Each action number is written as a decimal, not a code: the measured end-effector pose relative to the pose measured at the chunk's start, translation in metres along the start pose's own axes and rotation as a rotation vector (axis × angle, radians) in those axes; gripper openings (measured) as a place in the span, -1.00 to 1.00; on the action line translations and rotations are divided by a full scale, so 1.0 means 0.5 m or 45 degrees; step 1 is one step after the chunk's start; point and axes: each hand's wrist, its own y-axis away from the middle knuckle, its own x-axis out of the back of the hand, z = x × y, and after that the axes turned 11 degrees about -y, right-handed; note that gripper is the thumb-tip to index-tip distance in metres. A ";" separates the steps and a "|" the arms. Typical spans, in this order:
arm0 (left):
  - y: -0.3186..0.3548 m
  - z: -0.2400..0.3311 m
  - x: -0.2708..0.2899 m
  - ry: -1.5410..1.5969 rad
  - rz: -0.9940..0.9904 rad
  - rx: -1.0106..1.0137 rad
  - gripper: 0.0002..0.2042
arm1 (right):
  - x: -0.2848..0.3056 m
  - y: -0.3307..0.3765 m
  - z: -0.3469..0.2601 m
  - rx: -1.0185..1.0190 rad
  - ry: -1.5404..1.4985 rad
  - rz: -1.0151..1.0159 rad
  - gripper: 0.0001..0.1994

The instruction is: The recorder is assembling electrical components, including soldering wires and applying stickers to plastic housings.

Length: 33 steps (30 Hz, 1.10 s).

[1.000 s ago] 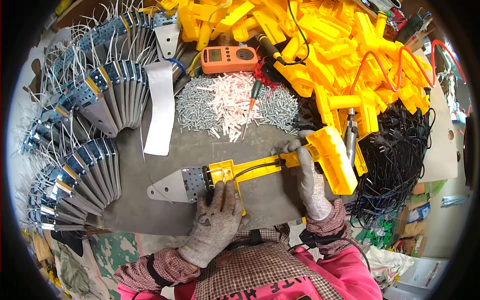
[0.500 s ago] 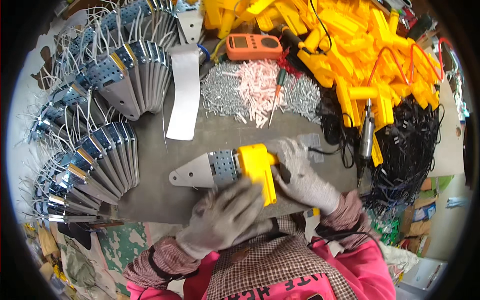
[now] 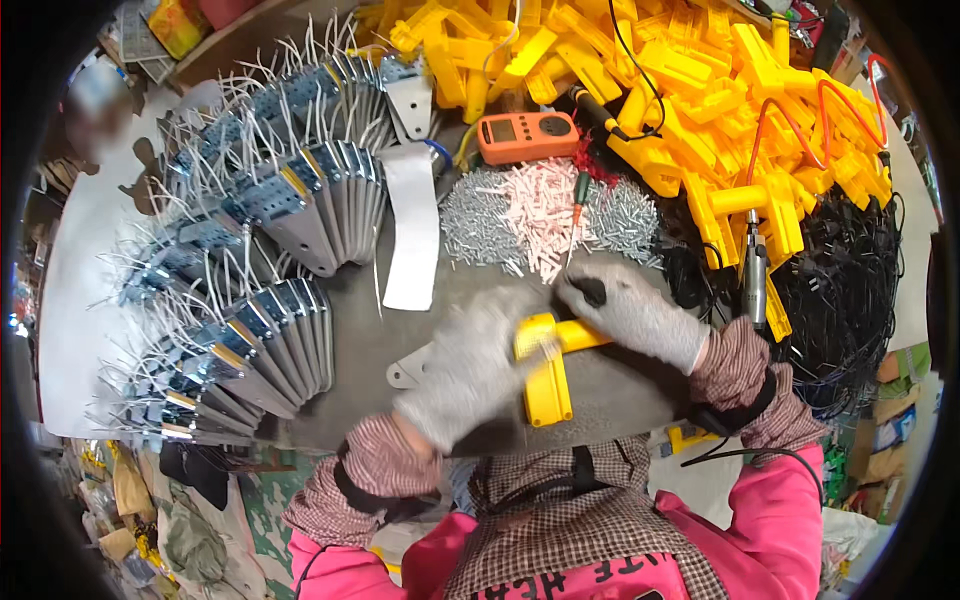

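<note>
- The left hand (image 3: 470,365), in a pale grey fabric glove, is reaching across a flat, light grey metal plate (image 3: 408,368) and is hiding most of it, only a rounded end with a hole showing at the left
- Its fingers are blurring beside a bright yellow T-shaped plastic housing (image 3: 548,388), so whether they are spread, pressed together or pinching cannot be told
- The right hand (image 3: 635,315), in a similar glove, is covering the far end of the housing's handle; its fingers are pointing left, close together, but whether they are pinching anything cannot be told
- The housing is lying on the dark grey tabletop (image 3: 350,390) between the hands, near the front edge
- Beyond the hands, small silver screws (image 3: 478,225) are flanking a pile of pale pink sticks (image 3: 535,205), a green-handled screwdriver (image 3: 581,190) resting among them
- An orange handheld meter (image 3: 527,136) is sitting just behind these piles
- A white paper strip (image 3: 410,235) is lying to their left, near fanned rows of grey metal plates with white wires (image 3: 300,235)
- Yellow plastic parts (image 3: 690,100) are heaping up at the back right, black cords (image 3: 835,290) bunching below them
</note>
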 end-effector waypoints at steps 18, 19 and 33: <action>-0.101 -0.173 -0.005 -0.398 0.514 0.228 -0.83 | -0.059 -0.269 0.019 0.104 -0.059 -0.010 -0.78; -0.100 -0.173 -0.006 -0.384 0.508 0.258 -0.83 | -0.057 -0.272 0.020 0.054 -0.201 -0.051 -0.78; 0.034 -0.095 0.056 -0.012 0.355 0.097 -0.75 | 0.066 -0.021 -0.128 0.229 -0.447 -0.128 -0.86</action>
